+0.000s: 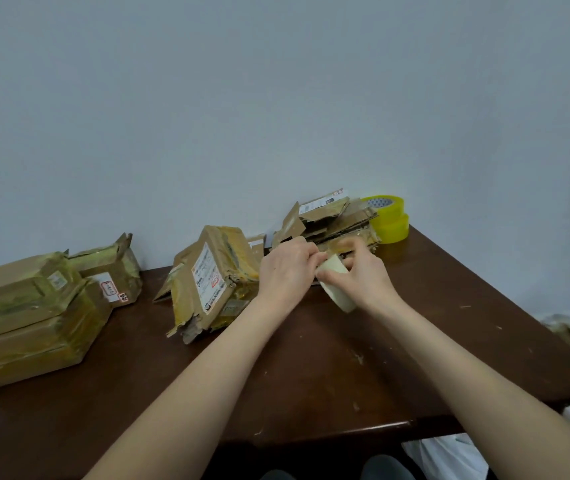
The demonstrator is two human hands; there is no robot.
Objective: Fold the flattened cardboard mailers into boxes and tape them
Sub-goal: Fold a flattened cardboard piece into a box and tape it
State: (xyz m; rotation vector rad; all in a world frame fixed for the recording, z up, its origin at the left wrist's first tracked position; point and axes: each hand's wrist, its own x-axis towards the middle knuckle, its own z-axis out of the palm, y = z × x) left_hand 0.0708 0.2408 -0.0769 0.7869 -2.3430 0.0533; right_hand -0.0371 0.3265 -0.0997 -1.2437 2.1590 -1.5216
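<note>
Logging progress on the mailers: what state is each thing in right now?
pale tape roll: held between both hands
left hand: pinches the roll's edge
right hand: grips the roll
yellow tape rolls: two stacked, untouched
flattened mailers: piled, not yet folded
middle box: taped, tilted
left boxes: taped, stacked

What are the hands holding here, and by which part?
A pale tape roll: the right hand grips it across its outer band, while the left hand pinches at its upper edge, possibly the loose tape end, though that is hidden.
</note>
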